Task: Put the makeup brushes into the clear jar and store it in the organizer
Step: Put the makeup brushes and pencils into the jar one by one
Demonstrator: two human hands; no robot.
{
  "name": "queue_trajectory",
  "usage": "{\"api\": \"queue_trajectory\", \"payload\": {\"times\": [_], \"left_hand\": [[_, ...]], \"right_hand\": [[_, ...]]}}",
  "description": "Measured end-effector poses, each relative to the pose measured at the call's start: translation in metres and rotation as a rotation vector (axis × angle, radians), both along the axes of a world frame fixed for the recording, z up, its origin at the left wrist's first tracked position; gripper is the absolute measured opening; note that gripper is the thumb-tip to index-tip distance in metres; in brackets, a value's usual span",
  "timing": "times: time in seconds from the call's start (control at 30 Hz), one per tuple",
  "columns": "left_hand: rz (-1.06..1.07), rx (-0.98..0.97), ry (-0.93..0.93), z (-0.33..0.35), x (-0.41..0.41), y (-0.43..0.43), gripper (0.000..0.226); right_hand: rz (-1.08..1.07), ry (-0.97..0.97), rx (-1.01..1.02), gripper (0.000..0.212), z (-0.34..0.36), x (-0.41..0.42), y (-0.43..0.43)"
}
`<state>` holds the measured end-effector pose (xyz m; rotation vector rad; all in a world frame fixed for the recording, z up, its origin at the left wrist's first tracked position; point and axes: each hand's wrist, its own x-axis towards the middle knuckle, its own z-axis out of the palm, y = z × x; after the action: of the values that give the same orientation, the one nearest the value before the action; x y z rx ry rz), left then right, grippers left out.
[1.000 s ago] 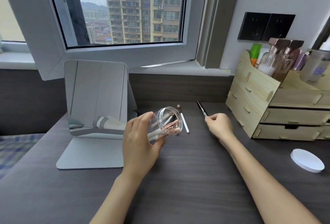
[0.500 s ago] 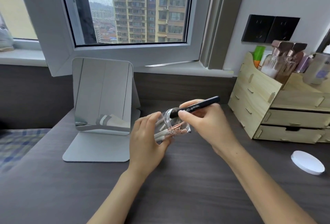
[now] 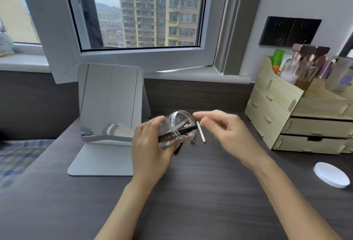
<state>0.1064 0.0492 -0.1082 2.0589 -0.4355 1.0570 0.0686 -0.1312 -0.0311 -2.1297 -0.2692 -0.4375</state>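
Standing mirror (image 3: 109, 104), white lid (image 3: 331, 174), bottles (image 3: 303, 65), black wall sockets (image 3: 289, 31), window (image 3: 145, 10).

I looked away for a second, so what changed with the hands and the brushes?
The right hand lifted the black brush off the desk, slid it into the clear jar and let go. The left hand kept holding the tilted jar; the white brush and white lid stayed put.
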Motion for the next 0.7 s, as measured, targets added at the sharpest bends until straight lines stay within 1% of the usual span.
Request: {"api": "queue_trajectory", "payload": {"times": [0.03, 0.07, 0.1, 0.13, 0.2, 0.23, 0.27, 0.33, 0.37, 0.47, 0.53, 0.63, 0.67, 0.7], "left_hand": [[0.014, -0.019, 0.001, 0.001, 0.000, 0.002, 0.070], [0.025, -0.047, 0.009, 0.002, 0.000, 0.003, 0.071], [0.033, -0.077, 0.022, 0.003, 0.000, 0.004, 0.072], [0.038, -0.108, 0.037, 0.003, -0.001, 0.005, 0.073], [0.047, -0.165, 0.065, 0.004, -0.001, 0.006, 0.074], [0.050, -0.184, 0.072, 0.005, -0.001, 0.006, 0.073], [0.050, -0.191, 0.073, 0.005, -0.001, 0.005, 0.073], [0.038, -0.168, 0.061, 0.005, -0.002, 0.005, 0.074], [0.033, -0.142, 0.050, 0.005, -0.002, 0.005, 0.075], [0.033, -0.067, 0.033, 0.004, -0.002, 0.004, 0.075], [0.029, -0.065, 0.039, 0.003, -0.003, 0.004, 0.074], [0.023, -0.088, 0.044, 0.003, -0.002, 0.003, 0.074], [0.023, -0.091, 0.042, 0.003, -0.002, 0.004, 0.074], [0.021, -0.092, 0.041, 0.003, -0.003, 0.003, 0.074]], "right_hand": [[-0.065, -0.023, 0.150, 0.021, -0.003, 0.007, -0.006], [-0.185, -0.044, 0.231, 0.022, -0.008, 0.016, -0.013], [-0.328, -0.043, 0.205, 0.022, -0.016, 0.028, -0.018], [-0.442, -0.011, 0.107, 0.021, -0.026, 0.039, -0.022], [-0.541, 0.107, -0.145, 0.018, -0.046, 0.059, -0.022], [-0.553, 0.176, -0.232, 0.019, -0.056, 0.069, -0.020], [-0.552, 0.237, -0.278, 0.023, -0.063, 0.078, -0.017], [-0.560, 0.305, -0.323, 0.031, -0.071, 0.094, -0.013], [-0.565, 0.326, -0.339, 0.032, -0.072, 0.102, -0.011], [-0.578, 0.395, -0.398, 0.026, -0.075, 0.121, -0.003], [-0.605, 0.430, -0.435, 0.025, -0.078, 0.129, 0.000], [-0.630, 0.505, -0.420, 0.027, -0.078, 0.132, -0.007], [-0.621, 0.518, -0.379, 0.022, -0.074, 0.127, -0.011], [-0.602, 0.505, -0.297, 0.013, -0.068, 0.122, -0.015]]}}
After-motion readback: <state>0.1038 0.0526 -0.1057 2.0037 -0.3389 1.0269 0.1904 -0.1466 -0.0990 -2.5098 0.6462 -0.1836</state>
